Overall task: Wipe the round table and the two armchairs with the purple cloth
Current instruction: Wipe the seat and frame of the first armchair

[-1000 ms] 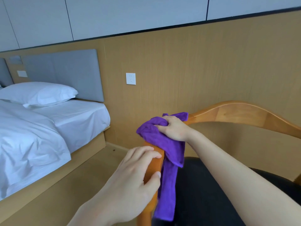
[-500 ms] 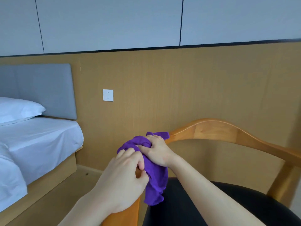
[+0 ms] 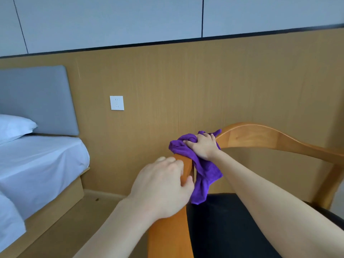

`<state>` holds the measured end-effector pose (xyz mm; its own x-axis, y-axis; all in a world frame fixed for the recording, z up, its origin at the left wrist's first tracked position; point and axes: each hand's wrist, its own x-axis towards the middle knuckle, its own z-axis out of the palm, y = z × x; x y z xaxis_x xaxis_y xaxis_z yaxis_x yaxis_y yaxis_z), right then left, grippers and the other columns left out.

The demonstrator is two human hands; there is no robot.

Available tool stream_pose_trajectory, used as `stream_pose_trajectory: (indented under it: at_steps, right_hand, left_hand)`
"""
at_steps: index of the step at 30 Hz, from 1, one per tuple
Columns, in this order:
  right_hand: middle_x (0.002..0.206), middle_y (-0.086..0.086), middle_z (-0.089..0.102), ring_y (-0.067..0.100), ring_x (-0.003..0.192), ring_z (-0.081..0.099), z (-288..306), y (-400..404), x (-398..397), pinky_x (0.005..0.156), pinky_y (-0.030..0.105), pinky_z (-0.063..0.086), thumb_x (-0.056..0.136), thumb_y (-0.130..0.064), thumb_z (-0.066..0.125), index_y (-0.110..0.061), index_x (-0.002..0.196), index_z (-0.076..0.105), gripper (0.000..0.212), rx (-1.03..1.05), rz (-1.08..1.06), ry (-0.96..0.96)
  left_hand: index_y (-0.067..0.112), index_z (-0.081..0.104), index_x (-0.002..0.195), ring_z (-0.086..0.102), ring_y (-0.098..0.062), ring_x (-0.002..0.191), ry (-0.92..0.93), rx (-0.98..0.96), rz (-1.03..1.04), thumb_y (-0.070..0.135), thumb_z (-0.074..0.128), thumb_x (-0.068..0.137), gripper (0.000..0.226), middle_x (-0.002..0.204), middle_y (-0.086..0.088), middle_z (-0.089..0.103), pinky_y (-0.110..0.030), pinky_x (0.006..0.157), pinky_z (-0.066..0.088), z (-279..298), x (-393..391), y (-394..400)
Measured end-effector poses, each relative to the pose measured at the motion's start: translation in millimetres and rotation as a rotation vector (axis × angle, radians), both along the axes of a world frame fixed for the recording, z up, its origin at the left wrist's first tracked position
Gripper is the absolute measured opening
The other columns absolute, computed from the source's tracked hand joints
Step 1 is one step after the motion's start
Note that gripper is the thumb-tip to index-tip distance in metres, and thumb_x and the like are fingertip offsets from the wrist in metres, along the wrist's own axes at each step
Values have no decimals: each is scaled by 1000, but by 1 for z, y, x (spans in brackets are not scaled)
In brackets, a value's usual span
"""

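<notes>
Hands number two: the right hand (image 3: 202,146) clutches one bunched purple cloth (image 3: 201,164) onto the curved wooden rail of the single armchair (image 3: 260,135) in view, loose cloth hanging below that grip toward the black seat, while the left hand (image 3: 163,185) curls round the same rail nearer the camera, just short of the cloth. Beyond the right hand the rail runs bare to the right; left of both grips lie open floor, one bed (image 3: 37,164) with one pillow (image 3: 13,127), and one white wall socket (image 3: 116,102) bearing no readable writing.
</notes>
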<state>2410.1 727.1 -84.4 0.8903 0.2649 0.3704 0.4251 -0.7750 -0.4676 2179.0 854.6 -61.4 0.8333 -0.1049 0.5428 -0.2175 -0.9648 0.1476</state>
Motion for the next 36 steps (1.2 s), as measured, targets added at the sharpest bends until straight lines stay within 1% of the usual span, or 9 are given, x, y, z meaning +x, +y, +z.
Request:
stream_pose_trajectory:
  at_steps: [5,7,12,17,20,22,24,27,36]
  right_hand:
    - [87,-8,56,25,109,48,-15,4,0,115,47,22,75,-76,43,-27,72,54,51,142,124,-26]
    - [96,-3,63,22,117,49,-15,3,11,121,44,9,72,-81,33,-20,83,65,70,77,113,-33]
    - [107,1,67,21,130,44,-10,-22,37,123,40,-1,79,-80,22,-27,103,74,78,-105,-76,-198]
    - [115,2,68,23,129,44,-10,-27,43,122,36,11,79,-80,22,-19,95,69,78,-151,-228,-237]
    - [116,1,67,23,131,42,-14,-21,33,119,34,12,78,-78,28,-22,90,65,68,-9,-185,-200]
    - [106,-4,66,20,128,43,-20,-19,26,118,31,11,80,-77,31,-25,89,66,63,69,-148,-190]
    - [101,-6,65,18,124,45,-21,-19,25,118,30,10,83,-77,31,-27,88,65,60,75,-138,-217]
    - [100,-4,66,19,120,49,-19,-25,30,121,35,12,85,-78,26,-25,88,63,64,-50,-98,-242]
    - [101,-1,72,28,113,55,1,-64,60,113,43,28,95,-66,28,-23,97,74,62,-338,-283,-426]
  left_hand:
    - [27,44,75,52,-14,83,60,-88,-124,32,48,87,13,80,12,53,-29,67,41,-3,59,3]
    - [33,46,87,45,-10,100,105,-77,-182,39,47,82,8,96,19,48,-25,81,36,-11,75,4]
    - [37,31,145,20,-8,145,330,-73,-231,54,38,84,64,157,13,27,-26,111,20,-22,89,9]
    - [27,9,158,4,-13,153,355,11,-216,56,34,89,79,167,5,6,-32,120,7,-25,90,5]
    - [33,36,150,32,-15,144,335,6,-207,57,39,84,70,157,8,34,-31,113,29,-15,91,7]
    - [34,65,112,59,-11,106,176,-7,-192,52,41,83,41,117,14,64,-19,82,46,-3,99,7]
    - [29,61,79,56,-6,82,29,-19,-156,43,46,84,21,86,15,62,-17,60,38,7,111,2]
    - [28,49,73,49,-7,90,30,-24,-113,34,50,82,11,84,15,52,-25,68,38,2,124,-4]
    - [38,33,151,35,-7,142,313,69,-179,49,36,91,60,158,21,29,-28,111,32,-9,136,-3]
